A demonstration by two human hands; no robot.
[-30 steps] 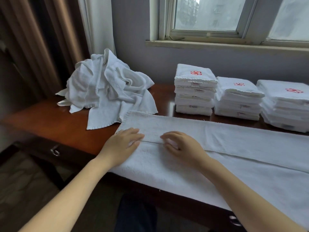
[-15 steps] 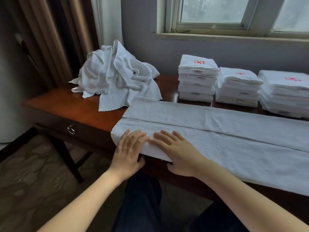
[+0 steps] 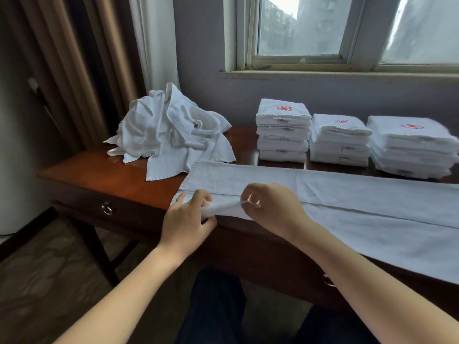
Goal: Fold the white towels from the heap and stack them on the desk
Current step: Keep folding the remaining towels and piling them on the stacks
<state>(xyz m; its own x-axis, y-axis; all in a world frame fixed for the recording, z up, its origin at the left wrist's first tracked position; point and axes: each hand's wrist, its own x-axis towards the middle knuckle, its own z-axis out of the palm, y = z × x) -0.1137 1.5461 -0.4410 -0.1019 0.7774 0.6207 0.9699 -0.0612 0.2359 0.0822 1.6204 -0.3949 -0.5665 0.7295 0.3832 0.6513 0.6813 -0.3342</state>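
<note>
left hand (image 3: pixel 188 219) and right hand (image 3: pixel 270 207), earlier flat on the towel (image 3: pixel 360 209), now pinch and lift its near edge. its long terry strip lies lengthwise on the glossy reddish wood table (image 3: pixel 99 167); crumpled heap (image 3: pixel 171 130) rear left, three squared stacks (image 3: pixel 340 140) below the window (image 3: pixel 298 28).

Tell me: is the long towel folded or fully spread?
Partly folded: the long towel has its far flap doubled over lengthwise, edge running mid-width. The left hand and right hand pinch the near edge.

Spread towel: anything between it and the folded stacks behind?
Nothing visible. The left hand and right hand pinch its near edge; only bare desk separates the spread towel from the folded stacks. The heap sits left.
</note>
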